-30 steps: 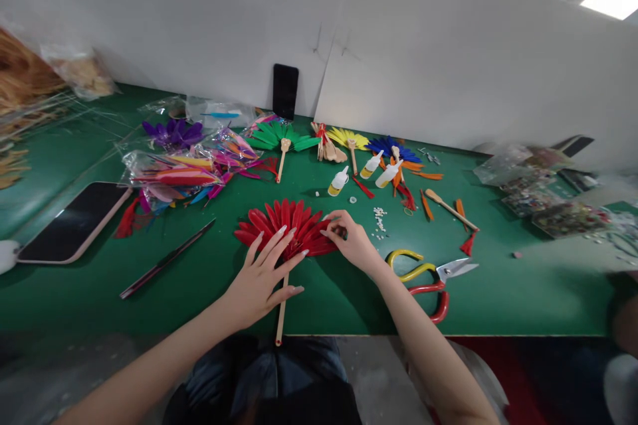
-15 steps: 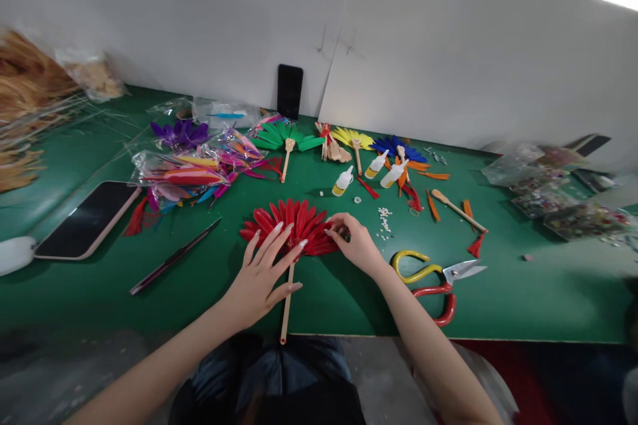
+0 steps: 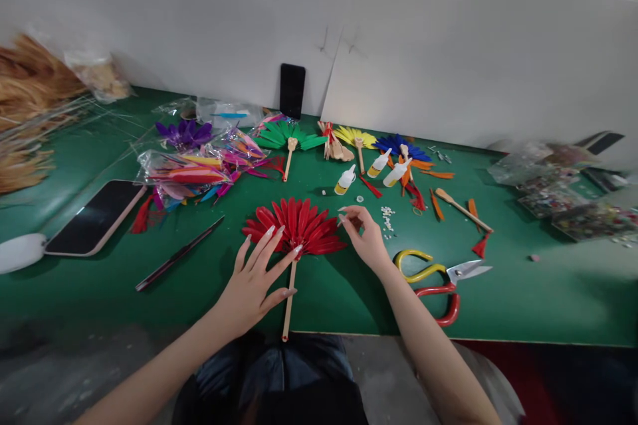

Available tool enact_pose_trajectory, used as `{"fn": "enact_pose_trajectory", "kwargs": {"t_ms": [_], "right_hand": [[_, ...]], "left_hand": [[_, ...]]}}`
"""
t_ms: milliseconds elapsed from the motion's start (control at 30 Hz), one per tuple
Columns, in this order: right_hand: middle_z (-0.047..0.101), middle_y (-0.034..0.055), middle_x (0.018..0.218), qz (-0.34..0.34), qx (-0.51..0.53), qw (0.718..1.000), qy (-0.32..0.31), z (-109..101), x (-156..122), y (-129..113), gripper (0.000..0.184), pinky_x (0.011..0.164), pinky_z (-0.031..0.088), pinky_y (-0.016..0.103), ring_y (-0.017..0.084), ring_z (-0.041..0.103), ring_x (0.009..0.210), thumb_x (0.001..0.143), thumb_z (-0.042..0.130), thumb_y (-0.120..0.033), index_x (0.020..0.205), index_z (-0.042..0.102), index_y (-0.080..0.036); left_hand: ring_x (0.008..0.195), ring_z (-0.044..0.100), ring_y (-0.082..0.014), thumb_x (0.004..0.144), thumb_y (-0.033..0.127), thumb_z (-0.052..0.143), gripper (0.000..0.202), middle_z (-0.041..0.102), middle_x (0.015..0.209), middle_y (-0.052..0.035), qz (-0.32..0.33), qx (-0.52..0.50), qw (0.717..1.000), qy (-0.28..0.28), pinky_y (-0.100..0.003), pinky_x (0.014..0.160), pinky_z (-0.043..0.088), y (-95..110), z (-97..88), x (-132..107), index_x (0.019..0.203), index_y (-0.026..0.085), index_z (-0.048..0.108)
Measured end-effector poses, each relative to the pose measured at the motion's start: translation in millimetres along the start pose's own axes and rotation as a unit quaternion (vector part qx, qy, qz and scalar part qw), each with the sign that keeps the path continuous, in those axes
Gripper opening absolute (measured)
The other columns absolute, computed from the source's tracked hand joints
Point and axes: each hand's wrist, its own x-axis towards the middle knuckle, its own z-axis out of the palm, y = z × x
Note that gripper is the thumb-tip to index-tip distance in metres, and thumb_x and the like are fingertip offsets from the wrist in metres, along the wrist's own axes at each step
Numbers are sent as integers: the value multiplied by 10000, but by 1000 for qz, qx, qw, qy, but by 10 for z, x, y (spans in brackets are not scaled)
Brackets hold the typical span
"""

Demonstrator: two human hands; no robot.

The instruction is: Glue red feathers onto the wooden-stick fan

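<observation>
A red feather fan with a thin wooden handle lies on the green table, its handle end reaching the front edge. Over the fan's left lower part, my left hand is spread, fingertips resting on the feathers near the middle. My right hand hovers just off the fan's right tip. Its thumb and index finger are bent and slightly apart, with nothing visible between them. Scissors with one yellow and one red handle lie right of that hand. Small white beads are scattered beyond it.
Glue bottles stand and lie behind the fan. Green, yellow and blue feather fans line the back. Tweezers, a phone and bagged feathers are at left. Bead bags sit at right.
My right hand has let go of the fan's right feathers and drawn back slightly to the right, thumb and finger parting. My left hand has slid slightly left and down on the fan.
</observation>
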Motion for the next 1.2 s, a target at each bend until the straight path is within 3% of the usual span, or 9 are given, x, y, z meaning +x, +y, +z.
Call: {"fn": "enact_pose_trajectory", "kwargs": {"t_ms": [433, 533, 600, 700, 767, 833, 933, 1033, 1200], "right_hand": [[605, 6, 749, 9, 18, 1000, 24, -20, -6, 51, 192, 593, 453, 269, 136, 554, 616, 890, 502, -349, 1020, 507, -208], [604, 6, 758, 8, 23, 999, 35, -25, -10, 44, 191, 585, 456, 268, 134, 562, 617, 886, 510, -348, 1019, 506, -211], [606, 6, 764, 7, 29, 998, 48, -31, -14, 37, 194, 578, 459, 268, 130, 565, 609, 885, 515, -345, 1026, 501, -213], [601, -2, 763, 5, 45, 996, 76, -46, -19, 15, 211, 561, 462, 264, 121, 563, 586, 880, 529, -342, 1046, 491, -217], [593, -12, 757, 1, 56, 993, 102, -59, -20, -13, 225, 546, 460, 261, 113, 559, 566, 873, 547, -337, 1056, 491, -220], [586, -20, 750, -7, 64, 989, 131, -72, -23, -55, 231, 527, 454, 255, 107, 554, 546, 867, 563, -325, 1061, 493, -222], [581, -28, 738, -24, 73, 984, 161, -96, -51, -139, 222, 501, 444, 248, 97, 541, 516, 869, 567, -297, 1064, 492, -223], [577, -33, 732, -39, 77, 981, 173, -119, -154, -240, 222, 501, 448, 246, 94, 539, 512, 877, 560, -264, 1083, 487, -228], [571, -42, 713, -38, 95, 982, 160, -83, -557, -444, 243, 501, 458, 237, 94, 551, 521, 879, 557, -226, 1111, 486, -241]], "left_hand": [[1403, 174, -316, 932, 506, 377, 561, 168, 1545, -124, 9, 6, 1000, -4, -523, 1101, 102, -1, -1, 8, 1444, 285, 319], [1385, 212, -315, 941, 452, 391, 507, 272, 1497, -139, -8, 4, 1000, 21, -510, 1087, 137, 29, -37, -1, 1406, 248, 387], [1315, 327, -308, 934, 430, 415, 424, 442, 1358, -150, -58, 6, 997, 58, -472, 1041, 230, 68, -71, -23, 1279, 208, 522], [1004, 528, -272, 910, 479, 440, 351, 600, 985, -107, -150, 20, 985, 83, -397, 839, 353, 151, -133, -49, 890, 192, 640], [779, 541, -229, 904, 516, 430, 412, 593, 778, -62, -166, 30, 985, 38, -360, 720, 347, 221, -168, -31, 716, 188, 594], [680, 535, -217, 903, 544, 414, 466, 579, 663, -44, -156, 43, 986, -34, -349, 667, 333, 299, -187, 30, 666, 177, 575], [706, 594, -262, 905, 530, 425, 482, 634, 650, -82, -147, 70, 976, -147, -375, 681, 347, 423, -185, 179, 701, 142, 625], [759, 644, -297, 934, 374, 433, 391, 684, 701, -129, -166, 76, 955, -234, -392, 702, 363, 528, -184, 323, 777, 105, 670], [808, 672, -288, 915, 188, 380, 325, 710, 767, -147, -202, 58, 937, -280, -377, 711, 377, 600, -220, 408, 845, 84, 680]]}}
